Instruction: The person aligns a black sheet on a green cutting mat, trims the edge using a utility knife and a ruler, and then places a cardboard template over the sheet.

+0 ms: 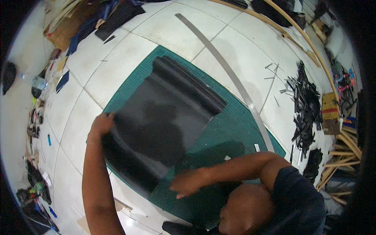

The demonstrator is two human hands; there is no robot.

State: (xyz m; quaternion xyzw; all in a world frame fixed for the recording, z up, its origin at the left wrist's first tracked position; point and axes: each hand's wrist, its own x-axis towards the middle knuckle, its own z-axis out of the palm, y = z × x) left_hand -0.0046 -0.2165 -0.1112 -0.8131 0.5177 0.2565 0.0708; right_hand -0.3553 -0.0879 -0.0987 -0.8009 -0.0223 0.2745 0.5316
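Observation:
A black sheet (150, 121) with a smooth, slightly shiny surface, perhaps leatherette, lies across a green cutting mat (231, 129). Its far end is a thick roll, and its near end curls up too. My left hand (102, 123) grips the sheet's left edge near the curled end, fingers bent over it. Over the mat, just right of the sheet's near corner, is my right hand (190, 182). It is somewhat blurred, and whether its fingers hold anything is unclear. A long metal ruler (223, 62) runs along the mat's right side.
A heap of black strips (307, 113) lies on the white tiled floor (129, 51) at the right, near wooden poles (344, 152) and a cardboard box (330, 111). Dark material (119, 19) sits at the far left. Small items and a bottle (39, 83) line the left wall.

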